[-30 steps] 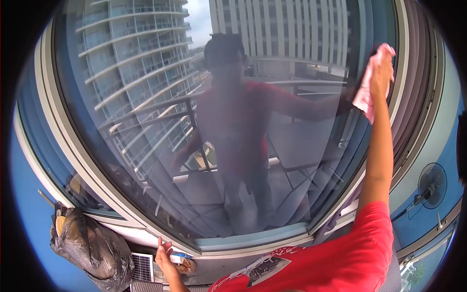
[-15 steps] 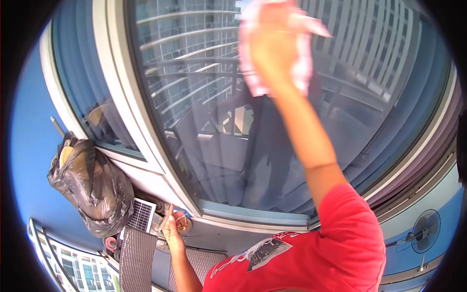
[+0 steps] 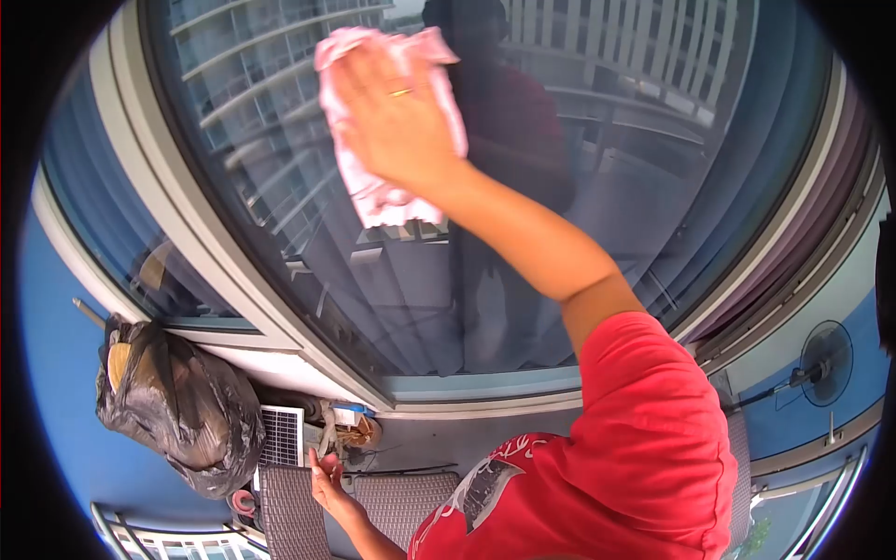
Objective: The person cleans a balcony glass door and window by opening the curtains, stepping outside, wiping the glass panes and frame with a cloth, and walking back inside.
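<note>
My right hand [image 3: 397,117] lies flat over a pink-and-white cloth [image 3: 373,201], holding it against the large glass pane [image 3: 392,308]. The fingers point up and to the left, with a ring on one of them. Cloth shows all around the hand, and its top edge is crumpled. Low on the left, my left hand [image 3: 331,490] hangs in the air with fingers partly bent and apart, and I see nothing held in it. It is above a brown woven seat [image 3: 401,499].
A black plastic bag [image 3: 187,401], stuffed full, leans by the blue wall at left, beside a small solar panel [image 3: 282,436]. A pot [image 3: 359,432] stands near the door frame. At right is a fan [image 3: 826,364]. The glass reflects buildings and railings.
My right hand and the cloth have moved left and slightly down across the glass. The view has shifted to the right. My left hand stays low and free.
</note>
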